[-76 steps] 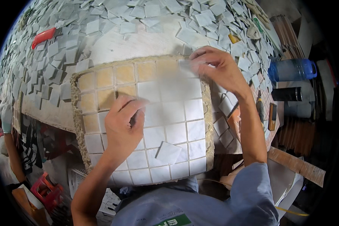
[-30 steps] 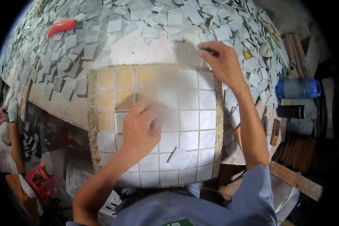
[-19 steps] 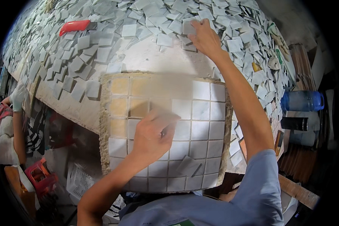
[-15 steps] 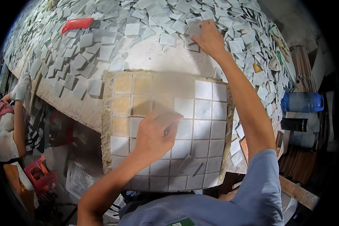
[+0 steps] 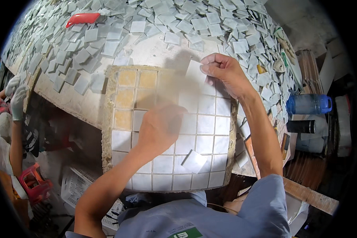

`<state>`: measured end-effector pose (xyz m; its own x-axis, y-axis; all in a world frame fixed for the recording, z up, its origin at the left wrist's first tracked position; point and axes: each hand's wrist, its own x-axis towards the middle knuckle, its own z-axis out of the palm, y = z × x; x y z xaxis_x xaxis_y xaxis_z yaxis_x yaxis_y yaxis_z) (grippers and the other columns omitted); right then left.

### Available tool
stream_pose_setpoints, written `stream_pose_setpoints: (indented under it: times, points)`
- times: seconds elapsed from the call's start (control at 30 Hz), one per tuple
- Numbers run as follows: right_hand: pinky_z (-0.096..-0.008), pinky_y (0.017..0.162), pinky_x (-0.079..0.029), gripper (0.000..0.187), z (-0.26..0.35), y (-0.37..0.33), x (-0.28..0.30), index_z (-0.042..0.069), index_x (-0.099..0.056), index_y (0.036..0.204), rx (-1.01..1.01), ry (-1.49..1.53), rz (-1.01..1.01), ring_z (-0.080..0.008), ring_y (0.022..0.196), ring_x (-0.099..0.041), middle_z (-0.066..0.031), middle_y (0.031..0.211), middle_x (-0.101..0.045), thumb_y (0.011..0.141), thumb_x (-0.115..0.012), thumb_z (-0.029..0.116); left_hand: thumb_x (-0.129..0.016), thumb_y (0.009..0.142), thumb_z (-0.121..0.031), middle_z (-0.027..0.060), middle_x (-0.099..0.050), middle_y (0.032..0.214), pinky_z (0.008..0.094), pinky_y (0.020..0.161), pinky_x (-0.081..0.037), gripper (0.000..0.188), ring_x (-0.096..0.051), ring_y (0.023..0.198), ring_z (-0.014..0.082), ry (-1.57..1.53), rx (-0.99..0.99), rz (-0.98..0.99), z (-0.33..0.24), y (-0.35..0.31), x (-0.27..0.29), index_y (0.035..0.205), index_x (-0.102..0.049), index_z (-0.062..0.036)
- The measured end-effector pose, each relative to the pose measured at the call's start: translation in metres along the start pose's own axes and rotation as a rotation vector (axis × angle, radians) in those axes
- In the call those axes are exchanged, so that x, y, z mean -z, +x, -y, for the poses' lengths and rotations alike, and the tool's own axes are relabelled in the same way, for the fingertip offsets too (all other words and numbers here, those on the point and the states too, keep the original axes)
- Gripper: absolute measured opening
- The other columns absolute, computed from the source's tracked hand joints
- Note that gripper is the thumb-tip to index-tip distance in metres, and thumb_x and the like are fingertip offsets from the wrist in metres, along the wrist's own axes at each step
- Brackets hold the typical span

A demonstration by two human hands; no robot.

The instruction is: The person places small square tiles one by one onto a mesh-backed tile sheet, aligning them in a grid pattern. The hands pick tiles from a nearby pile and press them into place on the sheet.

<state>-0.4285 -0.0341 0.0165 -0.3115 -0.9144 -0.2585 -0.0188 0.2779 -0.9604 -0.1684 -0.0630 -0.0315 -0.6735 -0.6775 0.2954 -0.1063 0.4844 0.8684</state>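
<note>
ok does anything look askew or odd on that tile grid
Yes: one loose white tile lies askew on top of the tile grid, toward its lower right, turned across the otherwise straight rows. A hazy patch also blurs the grid's upper middle; I can't tell its cause.

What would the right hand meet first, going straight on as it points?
Holding a white square tile, the right hand would probably first meet the loose gray tiles ahead and left, beyond the tiled slab. Hand height is unclear; it might pass above them.
</note>
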Motion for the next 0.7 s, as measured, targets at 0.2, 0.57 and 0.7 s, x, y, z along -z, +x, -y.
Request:
stream_pose_setpoints:
  times: [0.2,0.57,0.7]
  points:
    - [-0.0271,0.080,-0.055,0.022,0.007,-0.032,-0.018,-0.002,-0.072,0.114,0.183,-0.263,-0.014,-0.0102,0.089,-0.069,-0.0056,0.102,-0.076,0.093,-0.073,0.001,-0.070,0.082,0.008,0.0075,-0.068,0.088,0.0302,0.058,-0.048,0.022,-0.063,0.065,0.0189,-0.019,-0.013,-0.038,0.004,-0.001,-0.001,0.098,-0.078,-0.0060]
    - [-0.0408,0.097,-0.061,0.029,-0.019,-0.070,-0.026,0.000,-0.066,0.107,0.972,-0.628,-0.103,-0.0379,0.126,-0.063,-0.0224,0.136,-0.062,0.083,-0.075,-0.014,-0.069,0.083,0.009,0.0069,-0.067,0.088,0.0297,0.057,-0.047,0.022,-0.062,0.065,0.0182,-0.001,0.021,-0.012,0.001,-0.002,-0.001,0.098,-0.077,-0.0056]
    - [-0.0444,0.103,-0.060,0.032,-0.022,-0.077,-0.025,0.002,-0.067,0.110,0.924,-0.570,-0.082,-0.0419,0.132,-0.060,-0.0254,0.140,-0.055,0.084,-0.072,-0.018,-0.069,0.083,0.010,0.0066,-0.067,0.088,0.0296,0.056,-0.047,0.022,-0.062,0.065,0.0177,-0.006,0.018,-0.021,0.000,-0.002,-0.002,0.097,-0.077,-0.0057]
